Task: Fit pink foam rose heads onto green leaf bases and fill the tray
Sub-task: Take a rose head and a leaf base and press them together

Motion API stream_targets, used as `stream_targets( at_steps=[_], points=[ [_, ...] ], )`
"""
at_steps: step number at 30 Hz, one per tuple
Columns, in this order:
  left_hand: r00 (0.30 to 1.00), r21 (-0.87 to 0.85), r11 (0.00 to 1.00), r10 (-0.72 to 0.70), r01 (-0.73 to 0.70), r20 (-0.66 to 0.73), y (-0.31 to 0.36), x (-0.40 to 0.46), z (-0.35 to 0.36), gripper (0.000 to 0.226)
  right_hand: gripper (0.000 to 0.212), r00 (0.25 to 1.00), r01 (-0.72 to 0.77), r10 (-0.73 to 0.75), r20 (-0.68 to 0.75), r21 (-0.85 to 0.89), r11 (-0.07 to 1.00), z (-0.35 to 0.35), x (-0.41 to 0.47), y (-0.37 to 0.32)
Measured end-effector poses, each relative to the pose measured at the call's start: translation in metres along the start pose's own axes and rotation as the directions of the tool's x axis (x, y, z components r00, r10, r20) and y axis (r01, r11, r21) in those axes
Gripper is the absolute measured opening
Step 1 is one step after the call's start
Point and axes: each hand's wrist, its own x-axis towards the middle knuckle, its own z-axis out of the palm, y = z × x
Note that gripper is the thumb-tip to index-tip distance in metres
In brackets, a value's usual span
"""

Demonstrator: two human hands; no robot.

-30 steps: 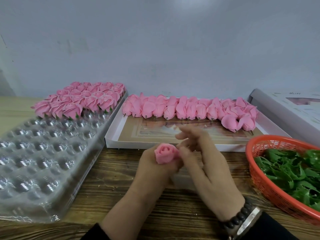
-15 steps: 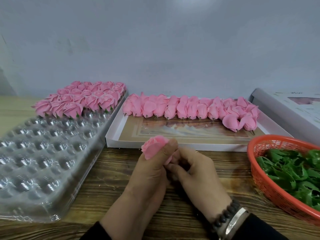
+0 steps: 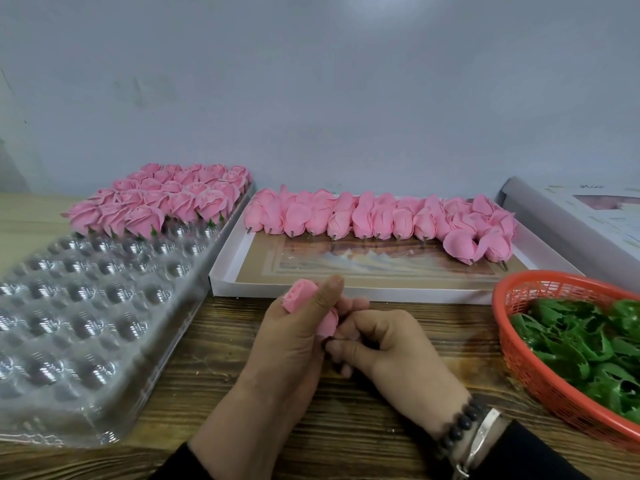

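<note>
Rose head [image 3: 300, 299] gripped in left hand [image 3: 291, 344], centre near; right hand [image 3: 391, 344] pinching at base, contents hidden. Foam likely light, soft, crushable: hold low, by base, not petals.

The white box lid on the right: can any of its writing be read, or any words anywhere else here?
White box lid: faint dark marks near its top edge, too blurred to read.
Open white box holding loose roses: a printed picture inside, no readable words.
Nothing else bears text.
</note>
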Motion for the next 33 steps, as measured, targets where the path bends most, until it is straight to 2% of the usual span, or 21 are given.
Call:
stream_targets(
  at_steps=[2, 4, 6, 7, 9, 11, 13, 15, 17, 20, 24, 27, 30, 33],
  points=[
    [0.997, 0.041, 0.997, 0.062, -0.06, -0.052, 0.002, 0.0, -0.001, 0.023, 0.024, 0.999, 0.002, -0.005, -0.034, -0.085, 0.996, -0.002, 0.0, 0.002],
    [0.977, 0.189, 0.968, 0.187, -0.166, -0.1, 0.004, 0.001, -0.005, 0.024, 0.021, 0.983, 0.04, -0.073, -0.166, -0.196, 0.98, -0.005, 0.0, 0.005],
    [0.945, 0.438, 0.86, 0.32, -0.263, -0.06, 0.004, 0.002, -0.009, 0.025, 0.014, 0.944, 0.123, -0.162, -0.289, -0.145, 0.982, -0.008, -0.001, 0.003],
    [0.935, 0.531, 0.794, 0.354, -0.296, -0.009, 0.003, 0.002, -0.008, 0.027, 0.019, 0.933, 0.176, -0.204, -0.297, -0.119, 0.977, -0.01, -0.001, 0.001],
    [0.939, 0.631, 0.717, 0.341, -0.296, 0.053, 0.0, 0.001, -0.004, 0.031, 0.036, 0.935, 0.263, -0.291, -0.201, -0.154, 0.952, -0.011, -0.004, -0.001],
    [0.956, 0.699, 0.668, 0.28, -0.257, 0.084, -0.003, 0.0, -0.004, 0.055, 0.045, 0.933, 0.33, -0.352, -0.073, -0.216, 0.919, -0.011, -0.004, -0.003],
    [0.96, 0.788, 0.558, 0.237, -0.259, 0.148, -0.004, 0.001, -0.008, 0.088, 0.044, 0.925, 0.369, -0.379, 0.01, -0.255, 0.894, -0.011, -0.005, -0.003],
    [0.963, 0.829, 0.496, 0.198, -0.258, 0.181, -0.003, 0.0, -0.01, 0.106, 0.04, 0.933, 0.356, -0.355, 0.054, -0.279, 0.892, -0.012, -0.005, -0.004],
    [0.97, 0.83, 0.504, 0.164, -0.241, 0.182, -0.004, 0.0, -0.009, 0.112, 0.037, 0.938, 0.344, -0.342, 0.062, -0.304, 0.889, -0.014, -0.005, -0.004],
    [0.97, 0.808, 0.54, 0.165, -0.238, 0.176, -0.004, 0.001, -0.01, 0.107, 0.026, 0.946, 0.322, -0.316, 0.074, -0.324, 0.89, -0.018, -0.004, -0.004],
    [0.98, 0.812, 0.549, 0.099, -0.199, 0.174, -0.002, 0.0, -0.008, 0.114, 0.013, 0.958, 0.284, -0.278, 0.062, -0.286, 0.915, -0.019, -0.004, -0.005],
    [0.981, 0.803, 0.565, 0.072, -0.19, 0.182, -0.002, -0.001, -0.007, 0.113, 0.015, 0.969, 0.241, -0.245, -0.003, -0.171, 0.955, -0.019, -0.004, -0.004],
    [0.982, 0.76, 0.626, 0.064, -0.178, 0.177, -0.001, -0.001, -0.008, 0.112, 0.017, 0.977, 0.201, -0.205, -0.058, -0.056, 0.978, -0.018, -0.003, -0.003],
    [0.98, 0.691, 0.697, 0.092, -0.191, 0.178, -0.002, 0.001, -0.014, 0.113, 0.023, 0.981, 0.157, -0.139, -0.136, 0.132, 0.979, -0.017, 0.0, 0.002]
  ],
)
